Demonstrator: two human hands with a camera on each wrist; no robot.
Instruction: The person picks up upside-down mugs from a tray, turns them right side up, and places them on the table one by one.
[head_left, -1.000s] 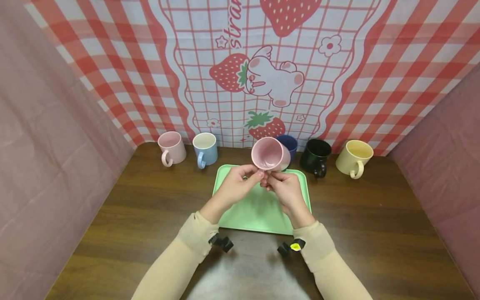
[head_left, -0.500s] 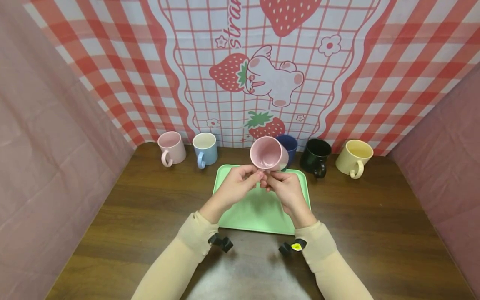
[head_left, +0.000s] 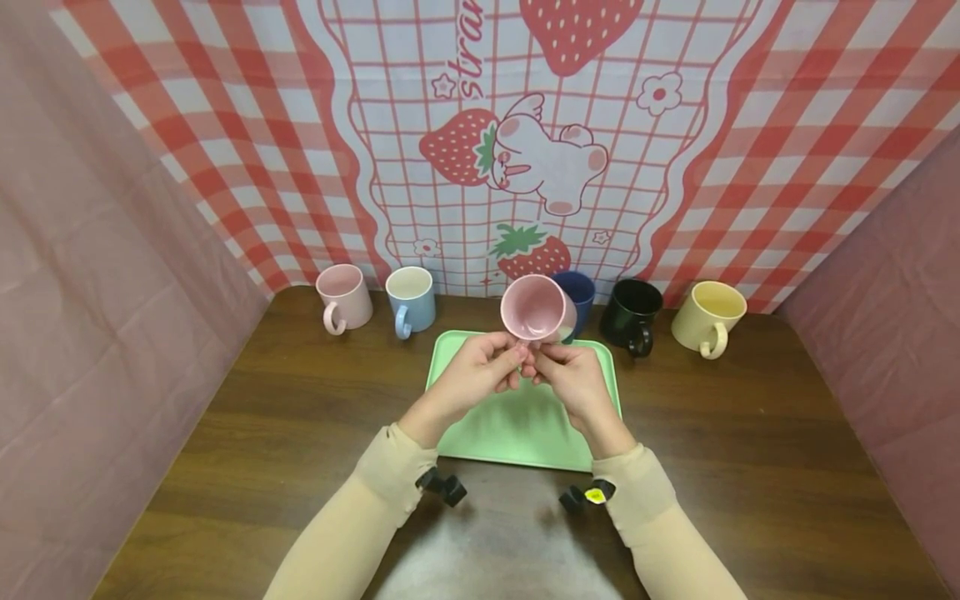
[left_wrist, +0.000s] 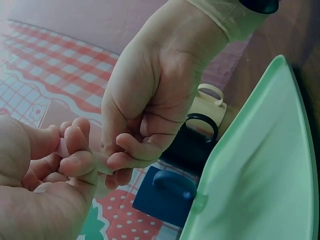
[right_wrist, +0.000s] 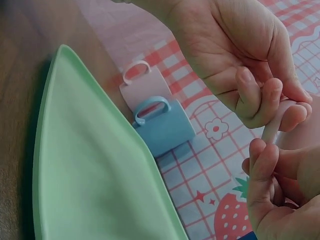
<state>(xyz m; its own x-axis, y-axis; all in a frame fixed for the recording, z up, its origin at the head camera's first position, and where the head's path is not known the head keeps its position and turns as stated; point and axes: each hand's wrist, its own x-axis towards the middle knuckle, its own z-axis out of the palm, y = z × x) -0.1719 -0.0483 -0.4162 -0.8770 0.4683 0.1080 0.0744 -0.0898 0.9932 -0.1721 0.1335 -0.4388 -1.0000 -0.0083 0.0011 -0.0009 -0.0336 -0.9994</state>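
Observation:
Both hands hold a pink mug up above the far edge of a light green tray. Its mouth tilts towards the head camera. Thumb and fingers of my left hand pinch the mug's handle from the left. From the other side, my right hand pinches the same handle, and the two hands' fingertips nearly meet. Curled fingers cover much of the handle in both wrist views. Behind the held mug, a dark blue mug is partly hidden.
Along the back of the wooden table stand another pink mug and a light blue mug at left. A black mug and a yellow mug stand at right. A strawberry-print cloth hangs behind them.
The held pink mug has shifted very slightly left. More of the left hand's lower fingers show beneath the handle. Arms, tray and standing mugs look nearly unchanged.

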